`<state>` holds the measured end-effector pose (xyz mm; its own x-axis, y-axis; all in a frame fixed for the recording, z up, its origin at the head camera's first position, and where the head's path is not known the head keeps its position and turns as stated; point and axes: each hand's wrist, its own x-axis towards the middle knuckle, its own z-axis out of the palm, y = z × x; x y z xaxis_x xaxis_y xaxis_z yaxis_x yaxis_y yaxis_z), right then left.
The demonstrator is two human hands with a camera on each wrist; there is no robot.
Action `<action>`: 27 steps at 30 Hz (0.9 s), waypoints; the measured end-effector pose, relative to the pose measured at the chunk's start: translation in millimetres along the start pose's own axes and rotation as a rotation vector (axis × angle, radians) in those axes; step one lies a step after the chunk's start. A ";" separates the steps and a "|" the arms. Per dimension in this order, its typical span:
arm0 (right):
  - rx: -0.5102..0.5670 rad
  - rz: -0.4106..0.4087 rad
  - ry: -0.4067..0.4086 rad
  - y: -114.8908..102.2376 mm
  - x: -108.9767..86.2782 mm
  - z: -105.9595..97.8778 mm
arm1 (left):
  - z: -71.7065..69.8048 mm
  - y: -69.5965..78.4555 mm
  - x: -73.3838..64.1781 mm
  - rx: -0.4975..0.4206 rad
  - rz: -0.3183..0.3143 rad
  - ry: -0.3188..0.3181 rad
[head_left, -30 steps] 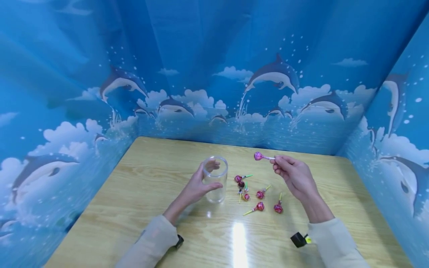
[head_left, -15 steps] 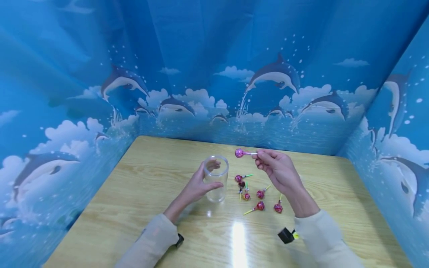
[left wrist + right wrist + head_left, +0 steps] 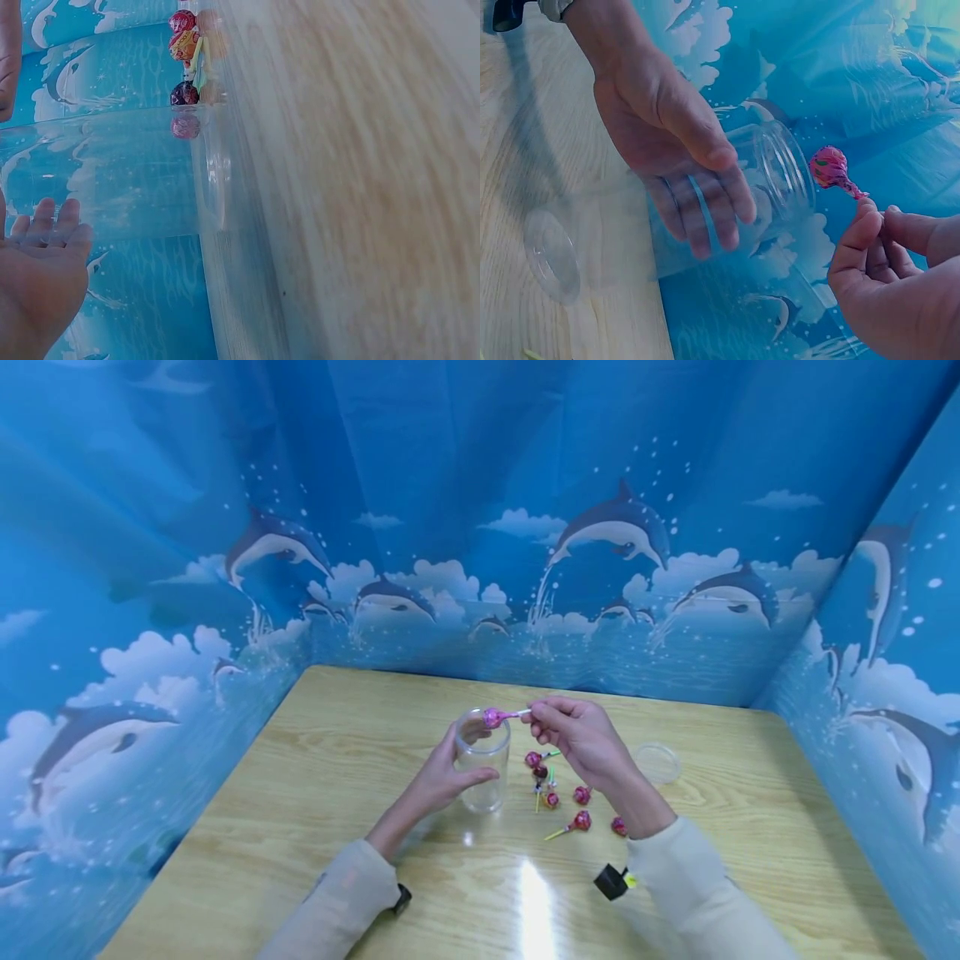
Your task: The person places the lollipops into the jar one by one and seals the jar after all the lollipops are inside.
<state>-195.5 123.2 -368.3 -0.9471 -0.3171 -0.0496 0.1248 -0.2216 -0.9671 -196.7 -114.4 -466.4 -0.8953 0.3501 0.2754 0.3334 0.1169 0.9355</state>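
My left hand (image 3: pixel 438 779) holds a clear plastic jar (image 3: pixel 483 795) that stands upright on the table, thumb on the near side and fingers round the far side. A pink-wrapped lollipop (image 3: pixel 492 718) is pinched by its white stick between the thumb and fingers of my right hand (image 3: pixel 581 739). Its candy head overlaps the jar's mouth in the head view; in the right wrist view the lollipop (image 3: pixel 829 166) is just outside the open rim. Several wrapped lollipops (image 3: pixel 582 821) lie right of the jar, some partly hidden by my right arm.
A clear round lid (image 3: pixel 657 764) lies on the wooden table (image 3: pixel 337 735), right of my right hand. Small black devices (image 3: pixel 611 882) sit at the wrists. A blue dolphin-print curtain (image 3: pixel 420 510) encloses the table's back and sides.
My right hand has moved left with the lollipop, from above the table's right part to the jar's mouth. The lid has come into view behind it. My left hand and the jar stay put.
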 end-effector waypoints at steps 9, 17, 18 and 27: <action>-0.160 -0.012 -0.003 4.7 5.2 9.5 | -0.9 3.3 -2.0 0.039 -0.079 0.024; -0.540 -0.126 0.011 4.3 6.1 18.9 | -2.1 -0.2 -1.7 0.000 -0.010 -0.002; -0.565 -0.141 0.008 4.5 6.4 20.4 | -2.2 -0.6 -1.5 0.000 -0.001 -0.004; -0.693 -0.188 -0.015 7.4 9.4 27.3 | -1.6 -0.1 -0.8 -0.002 0.016 -0.011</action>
<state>-195.4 93.5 -369.1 -0.9294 -0.3445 0.1323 -0.2614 0.3614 -0.8950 -196.5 -116.1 -466.4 -0.8865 0.3623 0.2878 0.3470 0.1093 0.9315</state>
